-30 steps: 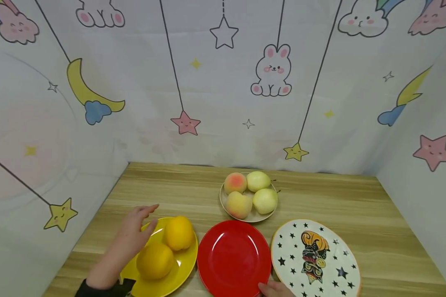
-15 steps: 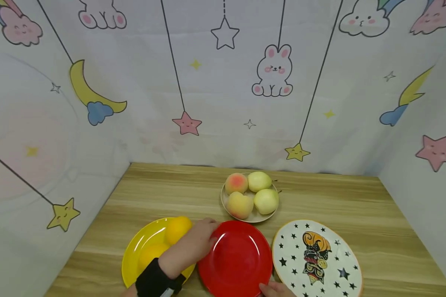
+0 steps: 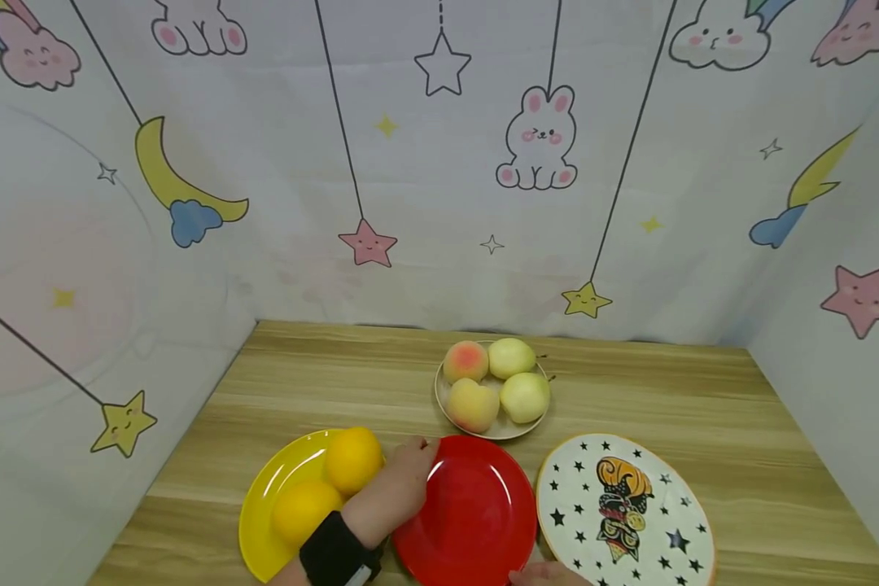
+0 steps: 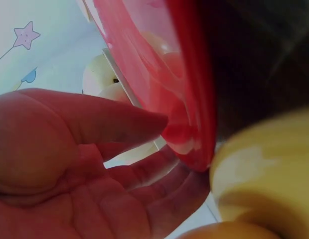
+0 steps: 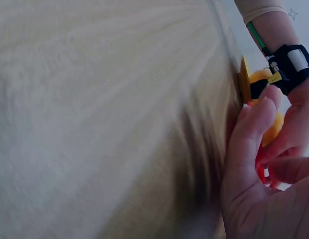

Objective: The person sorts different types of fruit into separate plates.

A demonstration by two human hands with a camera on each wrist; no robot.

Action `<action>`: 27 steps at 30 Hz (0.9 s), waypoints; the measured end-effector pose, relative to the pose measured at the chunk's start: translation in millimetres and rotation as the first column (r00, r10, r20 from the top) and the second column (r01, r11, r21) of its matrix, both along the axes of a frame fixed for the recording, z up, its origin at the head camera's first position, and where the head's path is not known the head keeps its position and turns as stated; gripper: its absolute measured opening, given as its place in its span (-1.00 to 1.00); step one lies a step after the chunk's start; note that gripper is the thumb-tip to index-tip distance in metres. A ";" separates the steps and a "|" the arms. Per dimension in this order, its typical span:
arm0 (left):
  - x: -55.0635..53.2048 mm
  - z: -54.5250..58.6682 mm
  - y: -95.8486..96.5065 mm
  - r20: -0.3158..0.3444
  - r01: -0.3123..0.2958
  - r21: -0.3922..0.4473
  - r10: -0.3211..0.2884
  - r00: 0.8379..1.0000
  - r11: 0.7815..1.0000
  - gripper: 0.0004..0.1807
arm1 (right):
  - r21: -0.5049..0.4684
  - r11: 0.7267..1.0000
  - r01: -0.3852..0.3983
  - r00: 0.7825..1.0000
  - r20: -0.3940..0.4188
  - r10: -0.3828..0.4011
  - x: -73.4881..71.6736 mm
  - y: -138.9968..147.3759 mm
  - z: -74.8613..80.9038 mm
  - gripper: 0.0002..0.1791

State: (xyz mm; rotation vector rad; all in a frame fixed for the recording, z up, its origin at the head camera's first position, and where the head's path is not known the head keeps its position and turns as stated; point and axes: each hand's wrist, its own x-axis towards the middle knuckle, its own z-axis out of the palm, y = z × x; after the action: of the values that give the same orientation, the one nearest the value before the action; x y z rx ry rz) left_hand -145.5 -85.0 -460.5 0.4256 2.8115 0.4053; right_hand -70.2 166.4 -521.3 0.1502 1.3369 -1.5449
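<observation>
A round red plate [image 3: 479,517] lies at the front middle of the table. My left hand [image 3: 401,487] holds its upper left rim; in the left wrist view the thumb is at the plate's [image 4: 187,89] upper face and the fingers [image 4: 169,204] reach under the edge. At the plate's lower right rim is my right hand [image 3: 549,575], gripping the edge, mostly cut off by the frame. Under the left forearm a yellow plate [image 3: 260,509] bears two oranges, one behind [image 3: 354,461] and one in front [image 3: 302,513].
A white oval plate [image 3: 662,496] with stars and a cartoon figure lies just right of the red plate. Behind stands a small bowl [image 3: 440,404] with peaches [image 3: 472,405] and pale green pears [image 3: 524,397]. Printed white cloth walls [image 3: 293,277] enclose the wooden table [image 3: 754,456].
My left hand has crossed from above the yellow plate to the red plate's left rim and taken hold of it. The right hand stays at the lower right rim.
</observation>
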 end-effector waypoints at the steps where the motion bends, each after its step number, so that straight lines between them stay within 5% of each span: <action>1: -0.1 -0.7 0.1 0.009 -0.009 -0.001 0.009 1.000 1.000 -0.47 | -0.003 0.999 -0.036 0.999 -0.015 0.035 -0.9 1.1 4.9 -0.54; 5: 0.8 -2.3 -0.2 0.037 -0.031 0.004 0.031 0.999 1.000 -0.41 | 0.034 0.990 -0.137 0.958 -0.249 0.141 -6.0 4.9 36.3 -0.63; 8: 1.9 -3.4 -1.1 0.016 -0.019 0.010 0.019 1.000 1.000 -0.41 | 0.134 0.986 -0.095 0.882 -0.449 0.146 -11.2 4.7 63.5 -0.71; 9: 2.3 -3.8 -1.3 0.001 -0.010 0.011 0.010 1.000 1.000 -0.42 | 0.162 0.984 -0.067 0.842 -0.520 0.143 -13.6 4.0 72.2 -0.73; 10: 2.9 -4.2 -1.6 -0.010 -0.006 0.009 0.006 1.000 1.000 -0.42 | 0.206 0.978 -0.039 0.778 -0.608 0.159 -17.4 3.9 79.1 -0.75; 12: 3.4 -6.1 -1.7 -0.023 -0.003 0.007 0.003 1.000 1.000 -0.40 | 0.314 0.948 0.045 0.627 -0.748 0.218 -26.8 2.7 90.3 -0.79; 15: 3.3 -9.0 -1.1 -0.013 -0.020 0.006 0.020 1.000 1.000 -0.36 | 0.441 0.865 0.239 0.408 -0.854 0.322 -44.4 -1.7 99.4 -0.81; 19: 2.5 -11.2 0.4 0.000 -0.043 0.005 0.043 0.999 0.999 -0.33 | 0.452 0.787 0.420 0.232 -0.892 0.388 -69.6 -10.6 98.2 -0.56; 23: 2.8 -12.1 1.3 -0.035 -0.036 -0.008 0.036 0.999 0.999 -0.35 | 0.407 0.767 0.496 0.072 -0.900 0.431 -95.3 -23.5 89.7 -0.33; 25: 3.0 -12.7 1.6 -0.063 -0.026 -0.019 0.024 0.998 0.999 -0.36 | 0.395 0.761 0.515 0.018 -0.892 0.451 -107.7 -32.1 85.6 -0.26; 27: 2.8 -13.7 1.7 -0.082 -0.021 -0.029 0.018 0.996 0.999 -0.37 | 0.400 0.755 0.519 -0.009 -0.881 0.473 -119.6 -41.3 83.1 -0.22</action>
State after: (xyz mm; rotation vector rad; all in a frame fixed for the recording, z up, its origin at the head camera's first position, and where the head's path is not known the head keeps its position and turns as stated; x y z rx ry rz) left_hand -142.7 -83.3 -474.2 0.4179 2.8993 0.3567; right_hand -189.8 125.1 -438.2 -0.7691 3.1629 -0.8580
